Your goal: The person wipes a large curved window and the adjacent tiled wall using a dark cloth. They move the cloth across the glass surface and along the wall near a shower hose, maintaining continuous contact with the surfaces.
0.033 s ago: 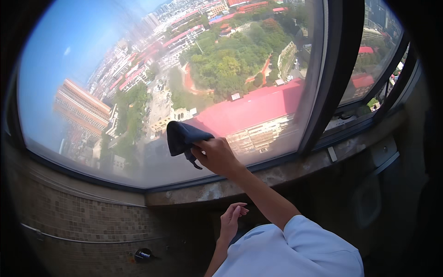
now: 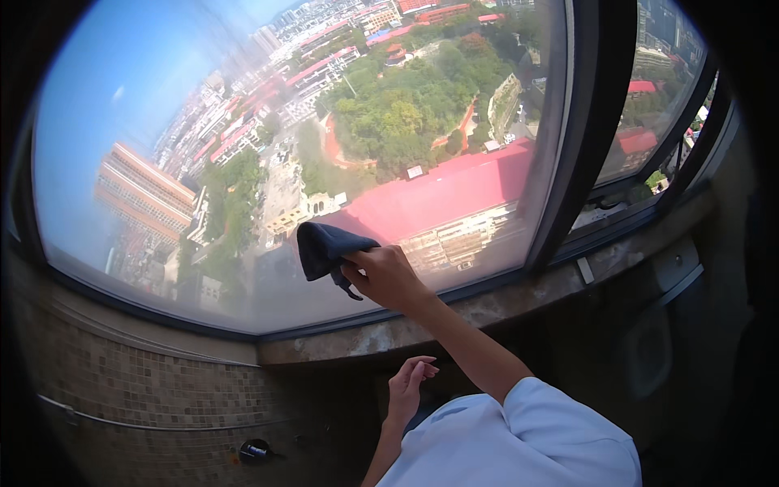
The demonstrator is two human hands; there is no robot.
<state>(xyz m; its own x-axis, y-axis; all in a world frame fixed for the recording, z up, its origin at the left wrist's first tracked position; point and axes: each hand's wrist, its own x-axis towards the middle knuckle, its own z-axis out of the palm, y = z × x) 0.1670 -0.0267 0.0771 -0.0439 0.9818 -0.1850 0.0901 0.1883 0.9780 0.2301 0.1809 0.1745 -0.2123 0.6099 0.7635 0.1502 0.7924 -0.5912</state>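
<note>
Dark cloth (image 2: pixel 326 248) by lower window pane (image 2: pixel 264 299), contact unclear from here; R hand (image 2: pixel 385 276) pinches bunched edge, L hand (image 2: pixel 410 388) apart, empty, half-curled. Looks light, soft, floppy; prob. best held by thick fold.

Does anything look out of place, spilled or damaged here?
The stone sill has pale, uneven blotches near its left end, perhaps wear or residue, and the window pane looks hazy. Nothing is visibly spilled or broken.

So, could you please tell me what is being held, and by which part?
A dark cloth, pinched by its right-hand edge in the person's right hand; the left hand shows nothing in it.
</note>
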